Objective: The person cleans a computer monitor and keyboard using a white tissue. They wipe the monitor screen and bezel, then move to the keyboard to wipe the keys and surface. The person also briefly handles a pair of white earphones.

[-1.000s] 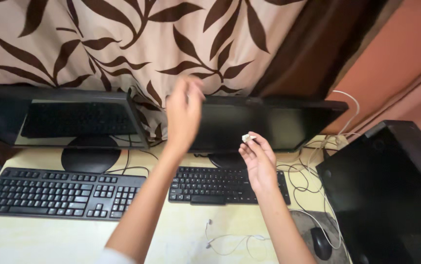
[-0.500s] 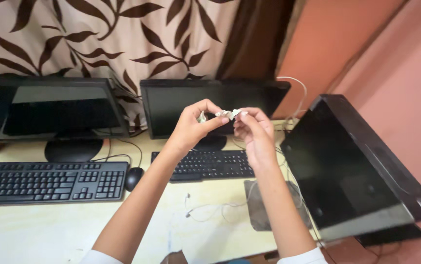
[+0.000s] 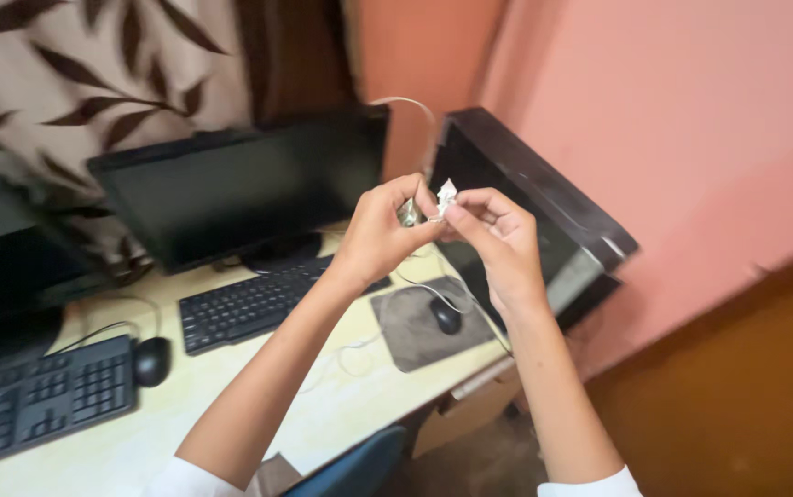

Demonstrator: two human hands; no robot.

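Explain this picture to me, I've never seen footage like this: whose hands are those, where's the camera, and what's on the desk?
The camera sits on a person's head and looks down, so both hands are their own. The left hand and right hand are raised over a pale desk, pinching a small crumpled white scrap between their fingertips. What the scrap is cannot be told. On the desk stand two dark monitors, two black keyboards, a black mouse, a second mouse on a grey pad, a thin white cable and a black computer case by the pink wall.
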